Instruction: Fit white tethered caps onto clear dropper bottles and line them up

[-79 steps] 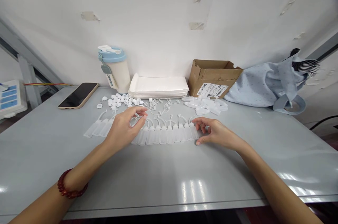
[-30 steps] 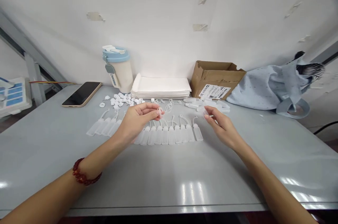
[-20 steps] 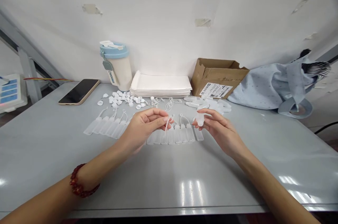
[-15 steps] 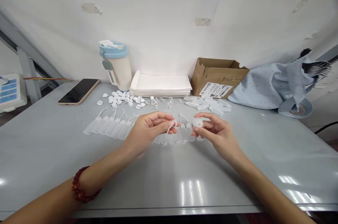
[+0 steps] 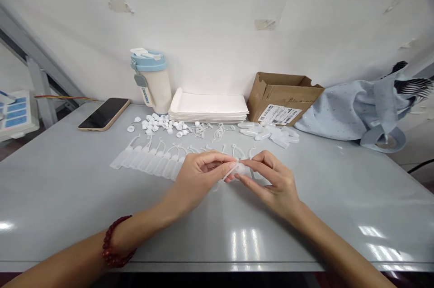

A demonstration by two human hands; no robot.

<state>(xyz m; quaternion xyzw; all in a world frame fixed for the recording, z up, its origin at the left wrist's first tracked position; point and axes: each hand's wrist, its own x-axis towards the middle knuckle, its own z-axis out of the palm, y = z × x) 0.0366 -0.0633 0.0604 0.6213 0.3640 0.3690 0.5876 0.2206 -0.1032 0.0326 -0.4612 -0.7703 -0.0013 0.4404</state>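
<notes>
Pinched between the fingertips of my left hand (image 5: 200,177) is a thin white strap (image 5: 228,173). My right hand (image 5: 274,181) holds a translucent bottle (image 5: 240,169) by its sides, its round end facing me. Strap and bottle meet at my fingertips; whether they are joined I cannot tell. Behind and beside my hands lies a row of flat translucent bottles (image 5: 152,162) with straps at their tops, partly hidden by my hands. Farther back are a pile of small white caps (image 5: 162,123), loose straps (image 5: 219,131) and loose translucent bottles (image 5: 280,136).
A phone (image 5: 104,115) lies at the back left of the grey table (image 5: 190,238), near a cup with a blue lid (image 5: 156,84). Along the wall stand a stack of white sheets (image 5: 208,108), a cardboard box (image 5: 285,98) and a light blue bag (image 5: 342,109).
My hands have come together. The bottle in my right hand has moved left to the strap in my left hand, which has shifted slightly right. The view has shifted a little.
</notes>
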